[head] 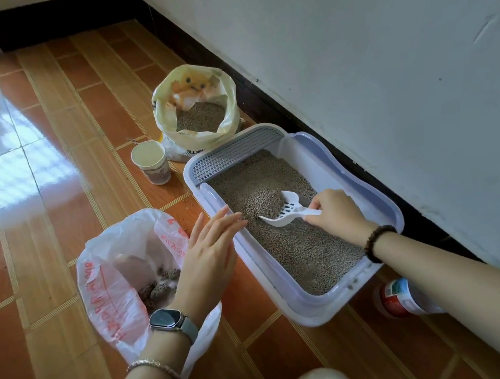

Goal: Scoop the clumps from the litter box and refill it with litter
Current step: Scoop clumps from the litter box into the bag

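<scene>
Right hand (336, 211) grips the scoop (286, 213), loaded, in the litter box (314, 312), frame centre. Left hand (210, 252) flat, fingers straight, holding nothing. Advise: shake level, then carry low to the waste bag (105, 266), lower left.

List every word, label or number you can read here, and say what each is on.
Nothing reads clearly.
White plastic waste bag: red print, crumpled and illegible.
Yellow plastic litter bag: dark characters near its base, too small.
Red-labelled plastic bottle: label blurred.
White paper cup: band blurred.
</scene>
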A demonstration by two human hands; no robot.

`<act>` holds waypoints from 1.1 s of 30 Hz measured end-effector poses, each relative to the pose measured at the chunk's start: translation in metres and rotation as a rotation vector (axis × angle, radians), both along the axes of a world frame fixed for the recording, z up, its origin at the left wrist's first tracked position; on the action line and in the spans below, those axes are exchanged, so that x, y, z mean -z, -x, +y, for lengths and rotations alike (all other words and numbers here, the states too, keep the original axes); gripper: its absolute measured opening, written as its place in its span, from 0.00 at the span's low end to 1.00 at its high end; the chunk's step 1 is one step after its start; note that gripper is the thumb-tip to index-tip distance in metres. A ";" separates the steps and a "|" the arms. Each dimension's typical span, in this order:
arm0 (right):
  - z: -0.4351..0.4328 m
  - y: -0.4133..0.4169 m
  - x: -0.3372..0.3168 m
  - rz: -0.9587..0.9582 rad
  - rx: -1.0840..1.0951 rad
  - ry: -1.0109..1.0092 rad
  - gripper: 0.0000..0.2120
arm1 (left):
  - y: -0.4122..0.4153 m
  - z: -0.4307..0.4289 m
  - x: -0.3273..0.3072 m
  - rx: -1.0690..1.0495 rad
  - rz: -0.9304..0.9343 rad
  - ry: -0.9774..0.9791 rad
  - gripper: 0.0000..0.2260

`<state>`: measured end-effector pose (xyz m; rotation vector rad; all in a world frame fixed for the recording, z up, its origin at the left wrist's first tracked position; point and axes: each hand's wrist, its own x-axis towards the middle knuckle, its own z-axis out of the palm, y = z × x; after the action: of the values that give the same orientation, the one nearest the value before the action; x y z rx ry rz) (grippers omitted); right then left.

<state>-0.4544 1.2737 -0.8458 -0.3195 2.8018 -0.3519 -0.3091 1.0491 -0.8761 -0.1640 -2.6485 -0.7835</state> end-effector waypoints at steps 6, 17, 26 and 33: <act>-0.026 0.020 0.015 0.039 -0.025 -0.014 0.07 | -0.001 -0.001 -0.001 0.002 0.000 0.027 0.18; -0.072 0.036 0.031 0.079 -0.011 0.122 0.07 | -0.001 -0.005 -0.001 0.014 -0.039 0.070 0.18; -0.079 0.041 0.050 0.017 -0.006 0.329 0.07 | 0.001 -0.002 -0.003 0.016 -0.042 0.061 0.18; -0.051 0.040 0.034 0.007 -0.057 0.342 0.06 | 0.002 -0.001 0.002 0.004 -0.003 0.041 0.19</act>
<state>-0.4939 1.2229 -0.8801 -0.4740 2.7246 -0.8203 -0.3112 1.0482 -0.8778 -0.1797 -2.6689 -0.7324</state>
